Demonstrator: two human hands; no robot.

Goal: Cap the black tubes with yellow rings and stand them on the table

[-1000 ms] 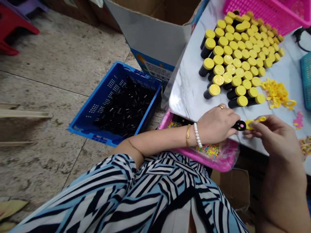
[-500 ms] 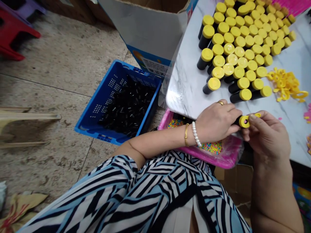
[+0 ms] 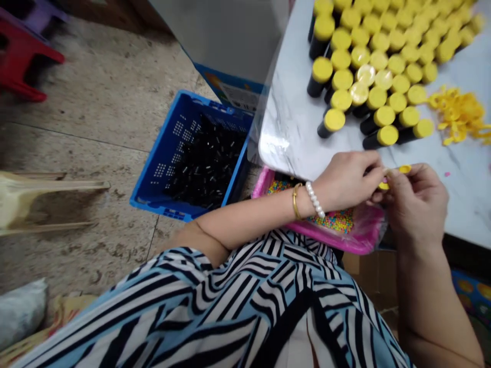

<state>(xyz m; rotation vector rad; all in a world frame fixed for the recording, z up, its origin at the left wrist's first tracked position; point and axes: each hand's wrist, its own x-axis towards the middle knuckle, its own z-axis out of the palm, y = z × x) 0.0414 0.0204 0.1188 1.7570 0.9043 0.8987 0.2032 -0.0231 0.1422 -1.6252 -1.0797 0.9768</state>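
My left hand [image 3: 347, 176], with a pearl bracelet and a gold bangle at the wrist, is closed around a small black tube, now mostly hidden by the fingers. The yellow end [image 3: 383, 185] of that tube shows between both hands, with a bit of pink in it. My right hand [image 3: 418, 202] pinches a small yellow plastic piece [image 3: 405, 168] close against that end; its exact shape is partly covered. Under the hands sits a pink tray [image 3: 356, 248] lined with clear plastic, holding tiny multicoloured beads [image 3: 337, 222].
Many black tubes with yellow caps [image 3: 334, 120] stand on the marbled white table [image 3: 284, 138]. A pile of yellow plastic pieces [image 3: 458, 112] lies to their right. A blue crate [image 3: 149, 199] of black pieces and a large carton [image 3: 238, 41] stand on the floor at left.
The view has shifted slightly. My hands have drawn closer together, and my left fingers and right thumb now cover more of the tube and its yellow end.
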